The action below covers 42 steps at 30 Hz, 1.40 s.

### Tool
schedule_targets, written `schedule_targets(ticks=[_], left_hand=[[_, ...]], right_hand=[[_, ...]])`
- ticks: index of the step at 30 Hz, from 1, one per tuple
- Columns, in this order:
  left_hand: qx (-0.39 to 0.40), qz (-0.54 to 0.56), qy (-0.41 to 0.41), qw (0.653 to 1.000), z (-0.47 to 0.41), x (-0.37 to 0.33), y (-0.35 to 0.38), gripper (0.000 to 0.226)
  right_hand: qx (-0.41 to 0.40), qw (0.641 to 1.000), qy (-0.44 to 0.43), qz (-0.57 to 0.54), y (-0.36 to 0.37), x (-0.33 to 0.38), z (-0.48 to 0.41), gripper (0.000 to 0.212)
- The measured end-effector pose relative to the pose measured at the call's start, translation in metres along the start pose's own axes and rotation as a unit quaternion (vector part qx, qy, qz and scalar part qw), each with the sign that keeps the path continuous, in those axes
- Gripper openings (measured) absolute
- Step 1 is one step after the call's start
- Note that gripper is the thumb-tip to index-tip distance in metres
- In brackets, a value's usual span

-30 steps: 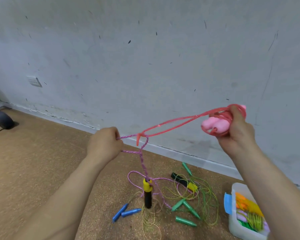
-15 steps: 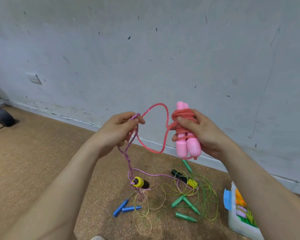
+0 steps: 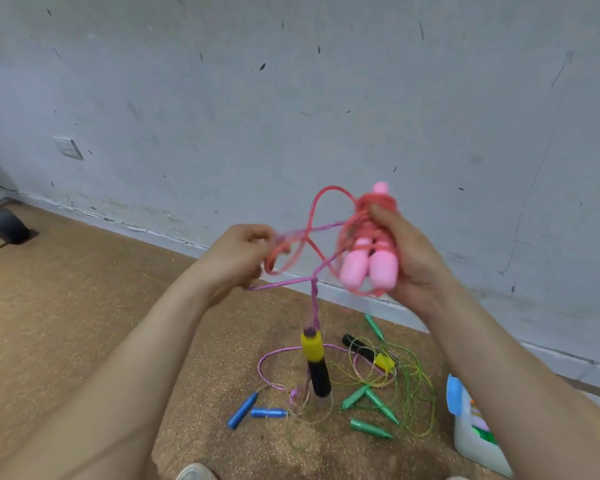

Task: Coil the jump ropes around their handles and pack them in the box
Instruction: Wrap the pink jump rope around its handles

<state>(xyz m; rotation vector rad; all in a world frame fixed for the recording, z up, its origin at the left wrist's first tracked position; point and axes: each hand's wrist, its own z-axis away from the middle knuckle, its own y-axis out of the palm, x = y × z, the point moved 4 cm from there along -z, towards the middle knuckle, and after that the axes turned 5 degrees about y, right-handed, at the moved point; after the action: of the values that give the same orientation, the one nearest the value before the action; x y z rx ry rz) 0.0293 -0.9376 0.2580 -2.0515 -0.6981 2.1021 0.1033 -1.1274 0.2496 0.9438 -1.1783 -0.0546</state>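
Observation:
My right hand (image 3: 407,252) grips two pink handles (image 3: 369,268) held side by side, with pink rope coiled around their upper part. A loose loop of that pink rope (image 3: 321,199) runs to my left hand (image 3: 238,254), which pinches its end. A purple braided rope (image 3: 314,296) is tangled in the loop, and its yellow and black handle (image 3: 315,362) hangs upright just above the floor. The white plastic box (image 3: 473,434) stands at the lower right with coiled ropes inside.
On the cork floor lie two blue handles (image 3: 253,410), several green handles (image 3: 371,407) with thin green rope, and another black and yellow handle (image 3: 368,349). The grey wall rises close behind. A dark wheel (image 3: 6,225) sits at the far left.
The purple rope's yellow and black handle has lifted from lying on the floor to hanging upright. My right hand has tipped the pink handles slightly, and the pink loop has twisted tighter.

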Motion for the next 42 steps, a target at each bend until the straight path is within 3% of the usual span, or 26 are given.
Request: schedule_targets(ticks=[1, 3, 4, 5, 6, 7, 8, 10, 11, 12, 14, 15, 17, 21, 22, 24, 26, 28, 30, 32, 33, 34, 36, 37, 40, 42], left_hand=[[-0.026, -0.165, 0.021, 0.986, 0.000, 0.005, -0.006, 0.010], [-0.099, -0.430, 0.090, 0.893, -0.001, 0.011, -0.011, 0.009], [-0.142, -0.479, 0.121, 0.858, -0.001, 0.012, -0.013, 0.010], [-0.181, -0.467, 0.126, 0.856, 0.000, 0.017, -0.015, 0.013], [-0.214, -0.374, 0.102, 0.897, -0.002, 0.023, -0.021, 0.017], [-0.238, -0.193, 0.046, 0.951, -0.004, 0.032, -0.027, 0.020], [-0.225, 0.039, -0.018, 0.973, -0.005, 0.040, -0.024, 0.022], [-0.157, 0.336, -0.090, 0.924, -0.004, 0.044, -0.010, 0.021], [-0.128, 0.360, -0.101, 0.919, -0.005, 0.042, -0.009, 0.020], [-0.109, 0.318, -0.100, 0.936, -0.005, 0.040, -0.010, 0.018], [-0.098, 0.068, -0.060, 0.991, -0.003, 0.036, -0.021, 0.012], [-0.108, -0.106, -0.029, 0.988, -0.002, 0.035, -0.026, 0.010], [-0.121, -0.360, 0.025, 0.925, 0.000, 0.030, -0.028, 0.005], [-0.089, -0.379, -0.050, 0.920, -0.003, 0.058, -0.030, 0.024], [-0.085, -0.346, -0.074, 0.932, -0.004, 0.068, -0.032, 0.026], [-0.096, -0.111, -0.139, 0.979, -0.002, 0.084, -0.030, 0.029], [-0.065, 0.166, -0.206, 0.962, 0.002, 0.090, -0.017, 0.036], [-0.026, 0.273, -0.222, 0.936, 0.003, 0.086, -0.011, 0.046], [0.005, 0.321, -0.225, 0.920, -0.001, 0.078, -0.012, 0.051], [0.006, 0.210, -0.218, 0.953, -0.006, 0.075, -0.020, 0.045], [-0.017, 0.088, -0.192, 0.977, -0.009, 0.075, -0.027, 0.040], [-0.053, -0.053, -0.158, 0.985, -0.012, 0.074, -0.034, 0.035], [-0.167, -0.302, -0.070, 0.936, -0.014, 0.065, -0.046, 0.027], [-0.189, -0.363, -0.045, 0.911, -0.013, 0.061, -0.050, 0.024], [-0.091, -0.395, -0.077, 0.911, -0.012, 0.072, -0.046, 0.017], [0.001, -0.451, -0.088, 0.888, -0.010, 0.079, -0.031, 0.010]], right_hand=[[-0.049, 0.998, -0.037, 0.027, -0.009, 0.009, -0.002, 0.015], [-0.109, 0.985, -0.087, 0.097, -0.020, 0.017, -0.002, 0.012], [-0.123, 0.981, -0.103, 0.110, -0.022, 0.017, -0.002, 0.014], [-0.131, 0.979, -0.115, 0.108, -0.023, 0.016, -0.002, 0.016], [-0.138, 0.977, -0.124, 0.102, -0.024, 0.015, -0.003, 0.018], [-0.144, 0.976, -0.127, 0.104, -0.025, 0.013, -0.003, 0.022], [-0.146, 0.975, -0.128, 0.111, -0.025, 0.010, -0.003, 0.026], [-0.165, 0.970, -0.137, 0.117, -0.029, 0.009, -0.007, 0.030], [-0.184, 0.965, -0.145, 0.116, -0.033, 0.010, -0.008, 0.030], [-0.207, 0.959, -0.153, 0.118, -0.038, 0.013, -0.009, 0.032], [-0.246, 0.945, -0.167, 0.136, -0.048, 0.020, -0.008, 0.041], [-0.256, 0.939, -0.173, 0.152, -0.051, 0.023, -0.008, 0.041], [-0.259, 0.928, -0.192, 0.187, -0.053, 0.025, -0.005, 0.033], [-0.235, 0.931, -0.194, 0.202, -0.048, 0.024, -0.001, 0.021], [-0.232, 0.932, -0.190, 0.205, -0.049, 0.025, 0.001, 0.020], [-0.227, 0.932, -0.180, 0.219, -0.048, 0.025, 0.004, 0.021], [-0.212, 0.929, -0.162, 0.256, -0.046, 0.025, 0.006, 0.027], [-0.196, 0.914, -0.136, 0.327, -0.046, 0.025, 0.007, 0.031], [-0.193, 0.855, -0.113, 0.468, -0.050, 0.027, 0.007, 0.035], [-0.184, 0.798, -0.088, 0.567, -0.051, 0.028, 0.009, 0.038], [-0.176, 0.804, -0.070, 0.563, -0.052, 0.028, 0.009, 0.038], [-0.166, 0.832, -0.047, 0.528, -0.053, 0.027, 0.009, 0.037], [-0.130, 0.907, 0.004, 0.402, -0.053, 0.026, 0.011, 0.034], [-0.110, 0.932, 0.028, 0.345, -0.052, 0.026, 0.012, 0.032], [-0.068, 0.964, 0.079, 0.246, -0.047, 0.027, 0.019, 0.017], [-0.054, 0.974, 0.096, 0.199, -0.041, 0.024, 0.023, 0.014]])
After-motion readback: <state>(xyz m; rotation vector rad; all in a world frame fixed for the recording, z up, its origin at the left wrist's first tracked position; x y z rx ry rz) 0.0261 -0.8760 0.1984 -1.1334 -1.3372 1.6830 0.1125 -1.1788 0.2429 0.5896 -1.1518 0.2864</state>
